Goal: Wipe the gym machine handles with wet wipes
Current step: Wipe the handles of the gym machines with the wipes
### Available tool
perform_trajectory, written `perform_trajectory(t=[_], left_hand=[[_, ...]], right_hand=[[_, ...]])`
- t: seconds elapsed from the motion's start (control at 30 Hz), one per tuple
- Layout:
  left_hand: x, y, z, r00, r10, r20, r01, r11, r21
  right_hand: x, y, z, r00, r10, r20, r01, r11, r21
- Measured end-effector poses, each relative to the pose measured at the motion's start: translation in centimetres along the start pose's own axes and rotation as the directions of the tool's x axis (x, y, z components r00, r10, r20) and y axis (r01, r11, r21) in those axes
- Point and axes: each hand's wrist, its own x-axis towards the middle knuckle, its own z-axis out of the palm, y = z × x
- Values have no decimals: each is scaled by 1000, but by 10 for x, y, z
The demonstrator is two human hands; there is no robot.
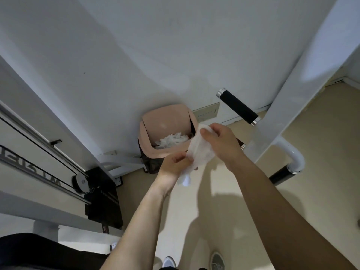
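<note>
A white wet wipe (198,152) is stretched between both hands in the middle of the view. My left hand (173,164) pinches its lower end, and my right hand (220,141) pinches its upper end with thumb and fingers. Just above and to the right, a black foam machine handle (238,107) with chrome end caps sticks out from a white frame post (292,106). A second black handle (280,175) on a white curved tube sits lower right, apart from both hands.
A pink bin (167,121) with used white wipes inside stands against the wall, just behind the hands. At left is a white machine with cable, pulley (81,182) and black weight stack (105,203). Beige floor lies below; my shoes (217,260) show at the bottom.
</note>
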Motion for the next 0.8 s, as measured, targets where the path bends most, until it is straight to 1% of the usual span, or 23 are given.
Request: perform_trajectory(t=[0.1,0.13,0.2,0.3,0.37,0.43,0.5,0.6,0.63,0.7,0.8], left_hand=[[12,-8,6,995,-67,-80,55,988,-142],[17,-9,8,992,-76,-104,59,986,-154],[28,-11,12,990,-71,-120,57,992,-116],[42,-14,19,992,-88,-92,81,994,-75],[52,-17,25,994,-82,-65,80,996,-38],[63,-25,32,988,-113,-102,115,993,10],[76,-40,35,978,-159,-132,168,984,60],[99,-71,34,968,-206,-141,232,951,205],[106,-79,34,965,-221,-142,248,944,219],[118,-84,37,957,-249,-148,278,933,229],[135,-81,47,961,-210,-183,258,918,302]], right_hand=[[19,12,-3,994,-17,-112,6,994,-105],[27,15,-6,989,-30,-147,8,989,-146],[41,21,-9,975,-52,-216,-4,969,-248],[61,30,-13,950,-90,-298,-37,917,-397],[70,37,-13,936,-85,-343,-110,852,-512],[76,44,-11,912,-72,-403,-205,773,-601],[78,52,-7,892,-27,-451,-288,735,-613],[78,61,2,872,102,-479,-384,748,-541],[78,62,5,865,123,-487,-398,759,-515],[76,63,10,848,108,-519,-398,776,-489],[74,64,16,834,8,-552,-346,786,-512]])
